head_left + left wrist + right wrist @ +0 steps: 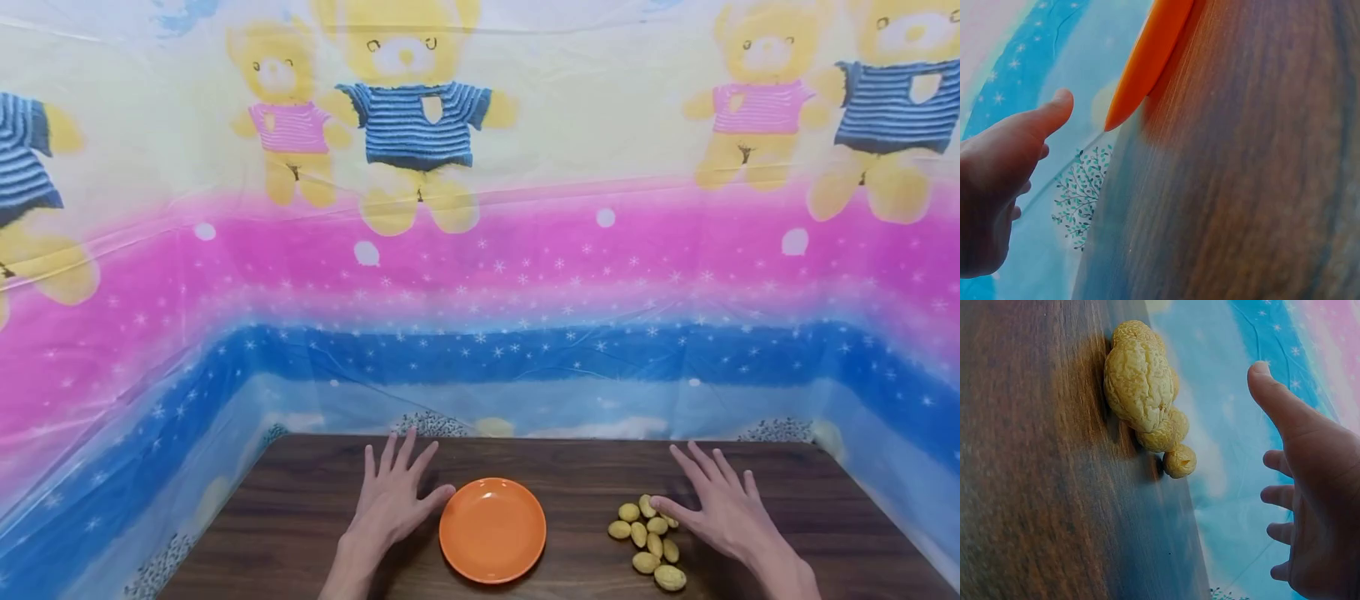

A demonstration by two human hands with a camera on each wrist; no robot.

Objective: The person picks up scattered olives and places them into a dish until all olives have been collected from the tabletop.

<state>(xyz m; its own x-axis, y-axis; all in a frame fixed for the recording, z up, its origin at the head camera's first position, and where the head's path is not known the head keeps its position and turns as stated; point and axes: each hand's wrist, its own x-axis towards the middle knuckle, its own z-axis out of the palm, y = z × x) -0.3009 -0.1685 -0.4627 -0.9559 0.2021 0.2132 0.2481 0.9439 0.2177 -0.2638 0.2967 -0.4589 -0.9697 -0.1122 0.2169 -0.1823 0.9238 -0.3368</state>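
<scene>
An orange round plate (492, 531) lies on the dark wooden table. My left hand (393, 492) is spread beside its left edge, the thumb tip right at the rim in the head view. The left wrist view shows the plate (1147, 62) edge-on, beyond the extended thumb. To the right of the plate sits a loose group of wrinkled, yellow-brown, egg-shaped pieces (655, 546). My right hand (723, 508), fingers spread, is just right of them, its thumb overlapping the far pieces. In the right wrist view the hand (1319, 469) holds nothing, apart from the nearest large piece (1138, 384).
The wooden tabletop (577, 475) extends between the plate and the pieces and out to both sides. A cloth backdrop (525, 350) with printed bears and snowflakes stands behind the table's far edge and wraps round both sides.
</scene>
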